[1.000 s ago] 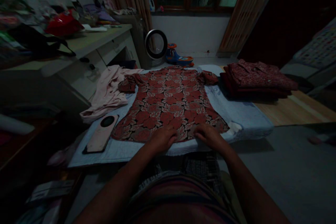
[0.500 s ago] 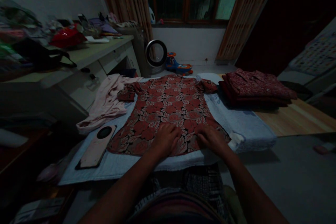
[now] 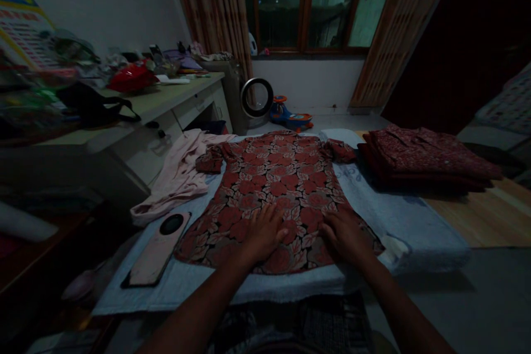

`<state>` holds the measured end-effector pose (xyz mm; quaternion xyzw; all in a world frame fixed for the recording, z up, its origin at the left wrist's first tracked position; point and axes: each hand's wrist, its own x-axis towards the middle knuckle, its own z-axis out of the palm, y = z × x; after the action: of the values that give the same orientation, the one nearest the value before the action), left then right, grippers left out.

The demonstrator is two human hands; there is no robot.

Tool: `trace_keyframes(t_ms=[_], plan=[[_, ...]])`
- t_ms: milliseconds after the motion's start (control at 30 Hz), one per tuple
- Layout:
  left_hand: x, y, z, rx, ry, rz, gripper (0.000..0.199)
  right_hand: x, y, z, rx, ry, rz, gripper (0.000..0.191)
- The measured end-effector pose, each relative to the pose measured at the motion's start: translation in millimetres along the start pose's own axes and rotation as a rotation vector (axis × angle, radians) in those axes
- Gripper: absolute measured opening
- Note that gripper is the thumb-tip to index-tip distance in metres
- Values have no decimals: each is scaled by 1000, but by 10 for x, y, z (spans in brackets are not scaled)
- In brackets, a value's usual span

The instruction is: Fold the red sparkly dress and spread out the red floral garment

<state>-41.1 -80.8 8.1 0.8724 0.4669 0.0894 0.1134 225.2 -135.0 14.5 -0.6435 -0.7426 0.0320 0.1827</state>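
A short-sleeved red shirt (image 3: 286,177) with a rose-and-leaf pattern lies spread out on a pale blue towel (image 3: 415,227), its collar at the far end and its hem towards me. My left hand (image 3: 265,232) rests flat on the lower middle of the shirt, fingers stretched out and thumb apart. On the lower right part of the fabric lies my right hand (image 3: 344,232), palm down with its fingers slightly bent. Neither hand grips the cloth. Left of the hem is a pink phone-like object (image 3: 155,257) with a big round dark disc.
A pale pink garment (image 3: 174,177) lies crumpled along the left side. Folded dark red clothes (image 3: 431,149) are stacked at the right, beside bare wooden board (image 3: 477,215). A cluttered desk (image 3: 166,105) stands at the left; a blue-and-orange ride-on toy (image 3: 290,116) sits beyond the shirt.
The view has shifted, so everything appears lower in it. The fingers of my left hand are more stretched out and flatter on the shirt than before. The shirt stays spread.
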Motion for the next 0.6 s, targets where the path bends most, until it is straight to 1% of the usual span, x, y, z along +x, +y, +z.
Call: trace_keyframes(t_ms=[67, 133, 233, 333, 400, 467, 533, 600], plan=[[124, -14, -77, -13, 21, 7, 48, 193, -84, -88, -12, -25, 11, 26], [299, -32, -130, 4, 89, -4, 44, 447, -218, -89, 17, 3, -35, 24], [564, -78, -106, 53, 162, -50, 47, 843, -420, 86, 36, 39, -122, 26], [711, -150, 36, 80, 153, -57, 51, 1110, -506, 350, 37, 21, -180, 37], [730, -196, 144, 85, 147, -55, 53, 1167, -474, 481, 22, -18, -201, 40], [712, -224, 219, 87, 153, -57, 55, 1141, -383, 537, 6, -33, -210, 41], [684, -229, 244, 88, 155, -59, 55, 1078, -258, 518, -14, -20, -198, 40], [670, -218, 215, 83, 143, -64, 54, 1031, -128, 439, -42, -1, -152, 37]])
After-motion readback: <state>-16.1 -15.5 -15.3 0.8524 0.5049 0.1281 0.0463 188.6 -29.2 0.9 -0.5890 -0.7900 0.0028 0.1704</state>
